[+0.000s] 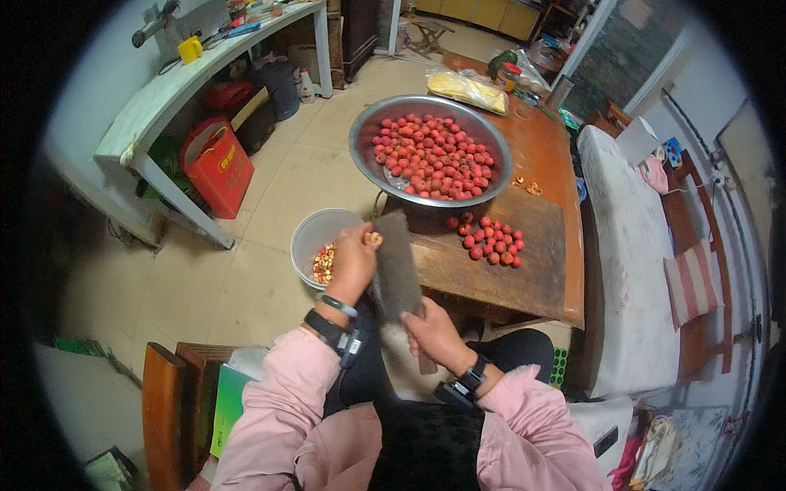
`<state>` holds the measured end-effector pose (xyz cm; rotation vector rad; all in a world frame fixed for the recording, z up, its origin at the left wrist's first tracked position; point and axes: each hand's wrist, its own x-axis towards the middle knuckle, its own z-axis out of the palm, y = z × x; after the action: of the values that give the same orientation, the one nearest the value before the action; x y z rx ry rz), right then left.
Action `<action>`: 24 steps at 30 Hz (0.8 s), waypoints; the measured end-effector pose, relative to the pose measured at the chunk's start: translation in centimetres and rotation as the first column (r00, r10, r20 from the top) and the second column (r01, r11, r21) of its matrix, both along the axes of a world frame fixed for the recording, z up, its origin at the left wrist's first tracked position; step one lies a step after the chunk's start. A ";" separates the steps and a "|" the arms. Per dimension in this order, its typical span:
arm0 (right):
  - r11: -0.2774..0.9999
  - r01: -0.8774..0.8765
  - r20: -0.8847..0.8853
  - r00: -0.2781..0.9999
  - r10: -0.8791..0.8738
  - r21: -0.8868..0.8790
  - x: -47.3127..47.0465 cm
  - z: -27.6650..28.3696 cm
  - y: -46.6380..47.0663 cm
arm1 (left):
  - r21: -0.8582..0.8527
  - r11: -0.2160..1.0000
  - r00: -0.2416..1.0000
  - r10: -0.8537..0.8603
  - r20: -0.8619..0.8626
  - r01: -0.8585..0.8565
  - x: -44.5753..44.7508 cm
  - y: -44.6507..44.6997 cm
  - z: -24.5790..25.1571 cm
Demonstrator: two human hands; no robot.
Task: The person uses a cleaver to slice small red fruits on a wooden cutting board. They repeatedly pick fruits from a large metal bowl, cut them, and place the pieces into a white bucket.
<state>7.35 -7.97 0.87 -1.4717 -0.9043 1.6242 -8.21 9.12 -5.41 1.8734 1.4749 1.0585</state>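
Note:
My right hand [435, 336] grips the handle of a broad-bladed cleaver [396, 264], its blade pointing away from me. Beside the blade's far end, my left hand [355, 261] pinches a piece of cut red fruit [372, 238], above a white plastic bucket [301, 236]. Cut fruit pieces [323, 262] lie at the bottom of that bucket. Several whole red fruits, which look like hawthorn [496, 240], rest on a wooden cutting board [543, 279]. Behind them, a wide metal basin [363, 166] holds many more of the same fruits.
Under the board is a brown table [546, 144] with a wrapped yellow package [468, 92], a red-lidded jar [508, 77] and fruit scraps [533, 188]. A covered bench [626, 258] runs along the right. At left stand a long white table [202, 73] and a red bag [221, 172]; a wooden chair [164, 405] is near my left elbow.

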 end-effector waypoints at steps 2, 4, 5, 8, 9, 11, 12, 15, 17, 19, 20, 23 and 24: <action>0.994 -0.072 0.124 0.990 0.061 0.086 -1.4 -0.2 1.5 | -0.053 0.997 0.997 0.051 0.061 -0.048 -2.3 1.7 -0.5; 0.969 -0.141 0.302 0.950 0.075 0.203 -2.8 -0.5 2.9 | -0.129 0.991 0.998 0.049 0.042 -0.043 -4.8 3.4 -1.6; 0.936 -0.172 0.434 0.901 0.023 0.306 -3.4 -0.7 3.3 | -0.168 0.985 0.997 0.045 0.057 -0.035 -6.1 4.4 -2.2; 0.890 -0.230 0.591 0.805 -0.054 0.394 -4.3 -0.8 3.9 | -0.314 0.947 0.997 0.071 0.000 -0.068 -8.2 6.6 -4.3; 0.880 -0.231 0.599 0.797 -0.074 0.416 -4.1 -0.6 3.6 | -0.263 0.964 0.999 0.023 -0.029 -0.030 -8.6 6.9 -4.7; 0.889 -0.227 0.635 0.768 -0.089 0.398 -3.4 -0.1 2.9 | -0.275 0.958 0.982 0.034 -0.185 -0.085 -8.7 6.8 -4.5; 0.881 -0.216 0.602 0.793 -0.093 0.421 -2.7 0.2 2.3 | -0.252 0.966 0.982 0.016 -0.188 -0.065 -8.5 6.4 -3.9; 0.878 -0.172 0.538 0.836 -0.110 0.447 0.2 0.8 0.0 | -0.066 0.998 0.970 -0.039 -0.241 0.024 -5.9 4.0 -0.7; 0.888 -0.129 0.527 0.838 -0.140 0.441 2.2 0.8 -2.2 | -0.084 0.990 0.976 -0.126 -0.176 0.112 -3.0 2.1 1.8; 0.865 -0.031 0.499 0.827 -0.259 0.502 4.1 0.6 -4.6 | -0.146 0.964 0.962 -0.243 -0.126 0.224 0.4 -0.2 3.6; 0.869 0.036 0.471 0.829 -0.301 0.493 5.0 0.4 -5.6 | -0.092 0.954 0.945 -0.295 -0.143 0.284 2.1 -1.5 4.1; 0.873 0.247 0.436 0.789 -0.433 0.420 7.3 -0.6 -8.2 | 0.133 0.868 0.869 -0.448 -0.209 0.479 6.7 -3.7 4.9; 0.830 0.316 0.379 0.775 -0.505 0.460 7.9 -0.9 -8.8 | 0.125 0.833 0.833 -0.506 -0.225 0.539 8.3 -3.9 5.0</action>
<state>15.24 -16.72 -0.04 -1.6816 -0.9940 0.7020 0.05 5.19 -0.44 2.3750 0.8681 0.7850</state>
